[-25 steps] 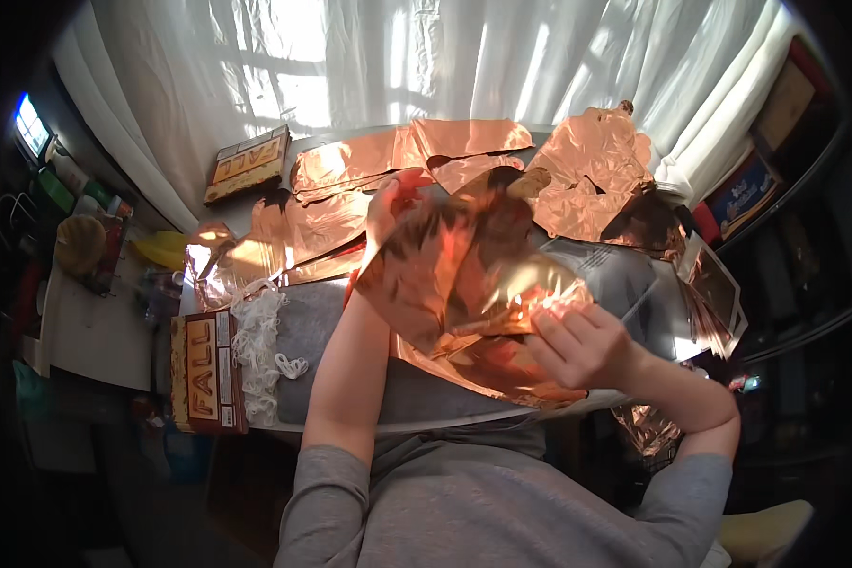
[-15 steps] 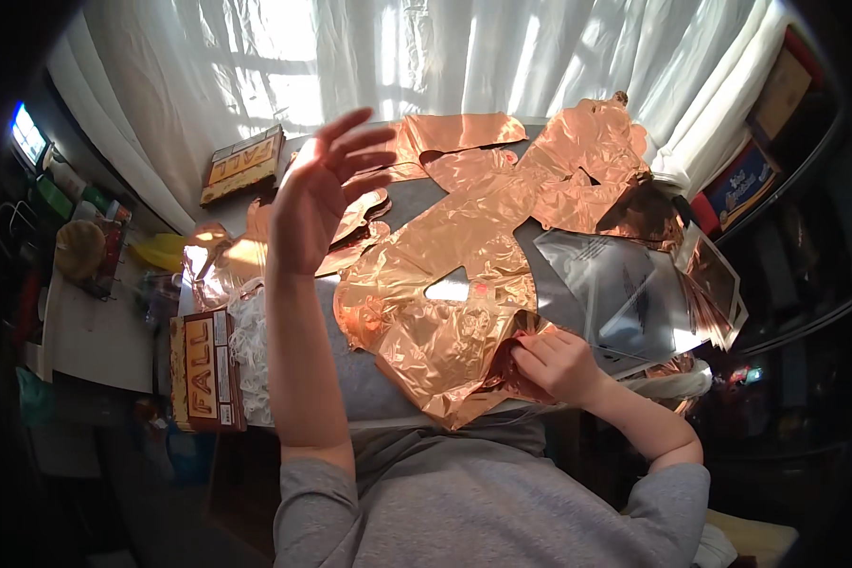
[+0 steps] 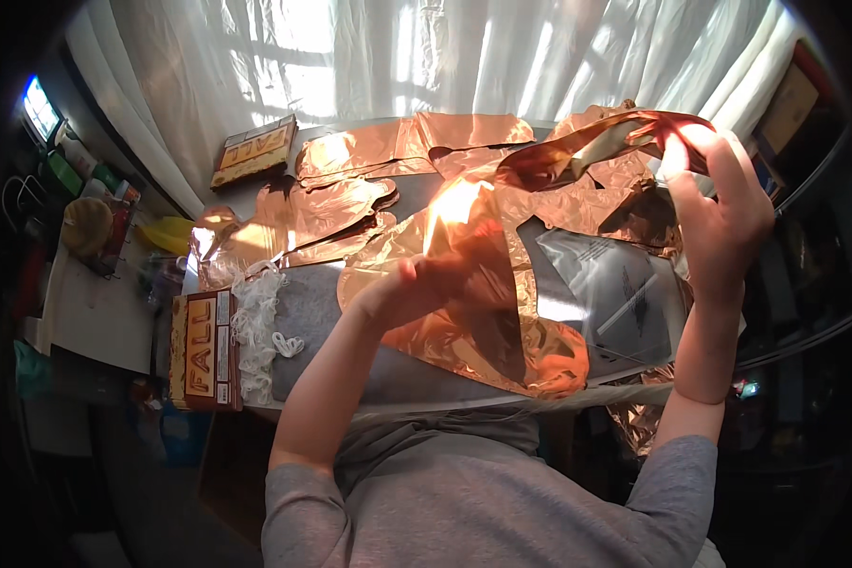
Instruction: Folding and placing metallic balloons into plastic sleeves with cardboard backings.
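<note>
A copper-coloured foil balloon, flat and uninflated, is partly lifted off the grey table. My right hand is raised at the right, its fingers closed on one end, from which a twisted strip of foil runs leftward. My left hand is at the middle of the balloon, closed on its left side, with the fingertips partly lost in orange glare and blur. The balloon's lower part hangs over or rests near the front edge. More flat copper foil balloons lie behind and to the left.
White string lies in a tangled pile beside a brown printed box at the left. Another box sits at the back left. Clear plastic bags lie at the right. White curtains hang behind the grey table.
My left hand has come down from its raised, open pose onto the foil. My right hand has swung up and to the right, lifting part of the balloon with it.
</note>
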Demonstrator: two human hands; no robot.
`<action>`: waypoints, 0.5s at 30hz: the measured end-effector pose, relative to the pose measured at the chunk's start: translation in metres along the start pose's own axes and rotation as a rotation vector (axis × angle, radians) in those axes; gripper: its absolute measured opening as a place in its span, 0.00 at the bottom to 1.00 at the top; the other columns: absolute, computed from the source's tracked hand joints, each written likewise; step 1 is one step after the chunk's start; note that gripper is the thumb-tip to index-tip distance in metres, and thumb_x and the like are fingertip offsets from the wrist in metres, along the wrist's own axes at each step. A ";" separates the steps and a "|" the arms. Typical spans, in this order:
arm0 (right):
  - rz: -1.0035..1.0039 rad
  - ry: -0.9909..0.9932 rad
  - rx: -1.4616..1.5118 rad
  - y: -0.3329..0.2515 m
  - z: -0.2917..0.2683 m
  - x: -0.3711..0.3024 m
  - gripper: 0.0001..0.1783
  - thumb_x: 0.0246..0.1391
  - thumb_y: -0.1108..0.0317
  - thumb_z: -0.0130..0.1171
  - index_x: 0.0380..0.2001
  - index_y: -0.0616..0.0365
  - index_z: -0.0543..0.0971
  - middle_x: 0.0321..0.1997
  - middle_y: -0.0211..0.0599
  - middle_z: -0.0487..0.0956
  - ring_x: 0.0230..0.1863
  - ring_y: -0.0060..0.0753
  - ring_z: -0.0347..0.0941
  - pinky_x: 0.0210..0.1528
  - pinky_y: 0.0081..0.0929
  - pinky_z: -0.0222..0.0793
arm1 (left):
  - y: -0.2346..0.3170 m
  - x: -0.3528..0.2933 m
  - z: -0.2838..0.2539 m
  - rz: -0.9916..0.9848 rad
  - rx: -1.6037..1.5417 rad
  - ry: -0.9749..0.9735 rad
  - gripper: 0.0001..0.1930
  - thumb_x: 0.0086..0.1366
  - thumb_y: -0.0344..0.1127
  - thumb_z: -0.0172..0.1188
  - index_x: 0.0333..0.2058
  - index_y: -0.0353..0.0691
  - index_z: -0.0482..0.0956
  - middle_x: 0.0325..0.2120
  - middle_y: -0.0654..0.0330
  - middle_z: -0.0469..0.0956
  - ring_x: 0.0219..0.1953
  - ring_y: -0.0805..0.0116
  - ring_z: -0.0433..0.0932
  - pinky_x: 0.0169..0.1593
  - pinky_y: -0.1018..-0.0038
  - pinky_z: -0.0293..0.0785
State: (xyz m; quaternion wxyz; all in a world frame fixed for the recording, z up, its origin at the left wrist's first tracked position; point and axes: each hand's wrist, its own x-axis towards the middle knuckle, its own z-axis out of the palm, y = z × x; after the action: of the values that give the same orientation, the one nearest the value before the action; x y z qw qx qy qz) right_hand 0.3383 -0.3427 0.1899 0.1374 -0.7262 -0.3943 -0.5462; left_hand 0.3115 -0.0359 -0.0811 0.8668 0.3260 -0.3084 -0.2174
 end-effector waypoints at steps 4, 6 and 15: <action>0.048 -0.042 -0.119 0.018 -0.024 -0.030 0.06 0.56 0.79 0.69 0.36 0.61 0.81 0.36 0.41 0.84 0.34 0.41 0.84 0.38 0.32 0.79 | 0.044 -0.007 0.030 -0.236 0.347 0.328 0.20 0.66 0.38 0.72 0.51 0.32 0.83 0.46 0.55 0.84 0.47 0.65 0.84 0.53 0.67 0.79; -0.055 -0.151 -0.110 0.019 -0.036 -0.058 0.04 0.58 0.80 0.66 0.37 0.64 0.81 0.39 0.44 0.85 0.37 0.47 0.84 0.42 0.36 0.81 | 0.075 -0.006 0.052 -0.286 0.486 0.579 0.09 0.70 0.34 0.69 0.44 0.37 0.84 0.36 0.62 0.87 0.36 0.75 0.85 0.44 0.76 0.81; 0.089 -0.840 0.388 -0.041 -0.038 -0.192 0.13 0.42 0.69 0.75 0.31 0.57 0.82 0.53 0.42 0.85 0.55 0.52 0.82 0.59 0.52 0.77 | 0.069 -0.056 0.045 -0.563 1.477 0.771 0.17 0.64 0.37 0.73 0.47 0.35 0.82 0.29 0.59 0.82 0.28 0.73 0.81 0.31 0.73 0.77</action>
State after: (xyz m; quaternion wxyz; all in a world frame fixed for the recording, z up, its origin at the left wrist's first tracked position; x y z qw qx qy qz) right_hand 0.2654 -0.4213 0.0210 0.1222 -0.8616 -0.4792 -0.1146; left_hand 0.2530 0.0247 -0.0276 0.3922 0.9182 0.0358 -0.0430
